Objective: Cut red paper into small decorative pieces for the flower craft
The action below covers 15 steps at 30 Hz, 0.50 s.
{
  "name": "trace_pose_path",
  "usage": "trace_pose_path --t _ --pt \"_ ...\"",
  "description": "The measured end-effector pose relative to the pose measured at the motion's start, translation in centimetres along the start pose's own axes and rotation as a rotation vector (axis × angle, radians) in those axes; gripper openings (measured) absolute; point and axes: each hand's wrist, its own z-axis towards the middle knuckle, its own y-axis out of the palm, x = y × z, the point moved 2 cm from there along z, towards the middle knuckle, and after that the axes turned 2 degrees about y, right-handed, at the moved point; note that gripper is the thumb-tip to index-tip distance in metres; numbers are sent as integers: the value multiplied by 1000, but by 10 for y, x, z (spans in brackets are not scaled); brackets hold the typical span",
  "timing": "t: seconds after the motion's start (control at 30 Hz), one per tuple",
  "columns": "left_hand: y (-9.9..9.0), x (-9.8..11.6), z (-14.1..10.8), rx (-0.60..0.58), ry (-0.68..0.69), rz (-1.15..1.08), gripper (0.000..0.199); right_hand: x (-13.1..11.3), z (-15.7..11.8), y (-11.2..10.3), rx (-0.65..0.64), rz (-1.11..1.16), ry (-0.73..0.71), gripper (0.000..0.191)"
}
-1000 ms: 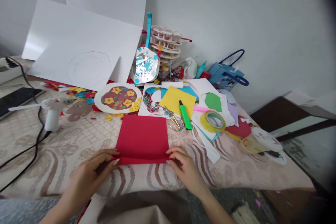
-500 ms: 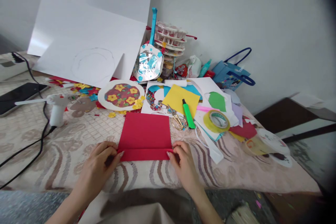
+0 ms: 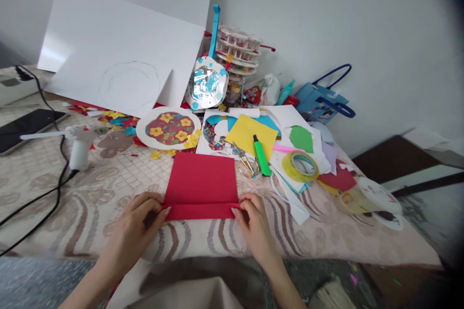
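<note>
A sheet of red paper (image 3: 203, 178) lies flat on the patterned tablecloth in front of me, with a strip along its near edge folded over. My left hand (image 3: 147, 215) pinches the left end of that folded strip between thumb and fingers. At the opposite end, my right hand (image 3: 252, 212) grips the strip the same way. Just beyond the paper's right side are gold-handled scissors (image 3: 248, 165) and a green cutter knife (image 3: 261, 157), which lies partly over a yellow sheet (image 3: 250, 133).
Left of the paper stands a white glue gun (image 3: 79, 149) with a black cord, near a phone (image 3: 31, 128). Tape (image 3: 300, 166) lies to the right. Behind are a flower-decorated oval piece (image 3: 168, 128), white boards (image 3: 126, 48) and a blue bag (image 3: 322, 101).
The view has shifted slightly. Both hands keep their pinch on the folded strip, and the red paper looks the same.
</note>
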Motion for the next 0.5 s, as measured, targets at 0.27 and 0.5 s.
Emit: trace_pose_path --t 0.27,0.5 --pt "-1 1 0 -45 19 14 20 -2 0 -1 4 4 -17 11" --pt "0 -1 1 -21 53 24 24 -3 0 -1 4 -1 -34 13"
